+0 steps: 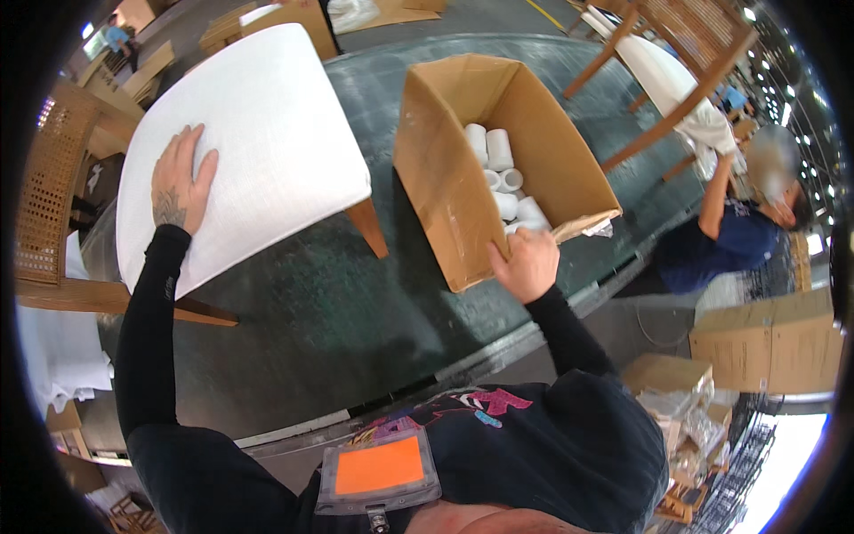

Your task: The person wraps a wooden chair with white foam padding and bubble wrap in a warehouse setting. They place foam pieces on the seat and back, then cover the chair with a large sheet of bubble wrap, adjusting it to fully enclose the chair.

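A wooden chair with a white upholstered seat and a woven cane back stands on a dark green work surface. My left hand lies flat on the seat, fingers stretched out. To the right of the chair is an open cardboard box with several white rolls inside. At the box's near edge my right hand grips the cardboard rim, fingers over the inside and thumb outside.
On the far right a co-worker in a dark blue shirt touches another cane-backed chair on the same surface. Large cardboard cartons and a box of plastic wrapping sit at the lower right. More cardboard lies beyond the far edge.
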`<action>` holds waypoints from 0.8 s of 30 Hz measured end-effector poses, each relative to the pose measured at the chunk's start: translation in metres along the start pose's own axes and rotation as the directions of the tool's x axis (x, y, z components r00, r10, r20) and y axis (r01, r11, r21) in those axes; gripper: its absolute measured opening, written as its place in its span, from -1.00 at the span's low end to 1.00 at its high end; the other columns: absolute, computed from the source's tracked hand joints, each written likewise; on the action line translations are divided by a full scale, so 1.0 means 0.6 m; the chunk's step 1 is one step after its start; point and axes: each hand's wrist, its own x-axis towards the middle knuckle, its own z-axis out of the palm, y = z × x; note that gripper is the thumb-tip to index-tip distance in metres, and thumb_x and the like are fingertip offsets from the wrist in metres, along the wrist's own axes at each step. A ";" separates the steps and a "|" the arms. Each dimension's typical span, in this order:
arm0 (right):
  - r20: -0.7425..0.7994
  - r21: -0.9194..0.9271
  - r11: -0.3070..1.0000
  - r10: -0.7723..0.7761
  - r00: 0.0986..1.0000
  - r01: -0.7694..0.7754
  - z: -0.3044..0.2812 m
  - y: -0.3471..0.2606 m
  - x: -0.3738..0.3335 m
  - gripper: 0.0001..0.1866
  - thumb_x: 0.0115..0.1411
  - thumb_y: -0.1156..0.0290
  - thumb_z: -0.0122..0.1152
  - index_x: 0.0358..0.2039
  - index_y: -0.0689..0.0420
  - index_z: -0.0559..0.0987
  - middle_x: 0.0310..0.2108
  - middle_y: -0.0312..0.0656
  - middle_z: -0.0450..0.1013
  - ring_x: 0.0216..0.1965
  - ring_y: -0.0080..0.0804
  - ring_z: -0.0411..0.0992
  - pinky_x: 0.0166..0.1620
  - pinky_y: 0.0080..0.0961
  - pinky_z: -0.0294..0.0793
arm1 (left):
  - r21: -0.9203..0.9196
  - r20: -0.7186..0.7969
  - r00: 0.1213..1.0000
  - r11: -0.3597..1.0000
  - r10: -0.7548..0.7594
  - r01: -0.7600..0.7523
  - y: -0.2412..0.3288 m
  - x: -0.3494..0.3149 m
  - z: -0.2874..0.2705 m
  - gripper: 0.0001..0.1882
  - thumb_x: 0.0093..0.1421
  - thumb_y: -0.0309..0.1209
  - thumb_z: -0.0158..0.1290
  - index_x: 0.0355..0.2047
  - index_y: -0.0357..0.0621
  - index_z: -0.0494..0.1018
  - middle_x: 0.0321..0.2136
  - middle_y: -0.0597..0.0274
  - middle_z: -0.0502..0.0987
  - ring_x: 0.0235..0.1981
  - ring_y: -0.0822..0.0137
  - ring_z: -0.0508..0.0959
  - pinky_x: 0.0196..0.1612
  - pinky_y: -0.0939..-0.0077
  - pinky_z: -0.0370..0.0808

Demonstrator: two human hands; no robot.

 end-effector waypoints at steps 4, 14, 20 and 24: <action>0.086 -0.005 0.996 0.092 0.992 -0.092 -0.088 -0.146 -0.146 -0.71 -0.01 0.20 0.33 -0.72 0.07 0.52 -0.68 -0.24 0.33 -0.60 -0.24 0.39 -0.37 -0.27 0.30 | 0.006 -0.010 1.000 1.000 -0.014 0.014 -0.004 0.005 0.004 -0.40 0.32 0.04 -0.13 0.20 -0.10 0.35 0.19 -0.05 0.37 0.24 0.01 0.32 0.29 0.17 0.20; -0.054 -0.096 0.989 0.111 0.992 -0.116 -0.085 -0.292 -0.237 -0.76 -0.04 0.23 0.30 -0.69 0.07 0.52 -0.59 -0.20 0.38 -0.43 -0.23 0.44 -0.20 -0.22 0.29 | -0.327 -0.028 0.999 0.944 -0.047 0.035 -0.007 0.005 -0.009 -0.49 0.27 0.09 -0.06 -0.12 -0.07 0.56 -0.11 0.11 0.59 -0.04 0.07 0.55 0.04 0.21 0.43; -0.098 -0.160 0.981 0.091 0.991 -0.106 -0.063 -0.278 -0.168 -0.69 0.02 0.15 0.25 -0.67 0.11 0.54 -0.54 -0.15 0.45 -0.36 -0.19 0.48 -0.15 -0.20 0.31 | 0.049 -0.261 0.939 0.975 0.224 -0.219 0.009 -0.135 -0.036 -0.09 0.12 0.20 0.02 0.34 -0.07 0.11 0.34 -0.05 0.11 0.37 -0.04 0.05 0.27 -0.34 -0.03; -0.012 -0.244 0.957 0.156 0.988 -0.155 -0.052 -0.221 -0.179 -0.67 0.04 0.12 0.22 -0.64 0.14 0.56 -0.52 -0.10 0.48 -0.37 -0.14 0.48 -0.17 -0.13 0.33 | -0.442 -0.055 0.911 0.808 0.409 -0.389 0.142 -0.285 -0.109 -0.59 0.09 -0.17 0.09 -0.15 -0.21 0.54 -0.14 -0.07 0.54 0.02 -0.04 0.48 0.10 0.09 0.36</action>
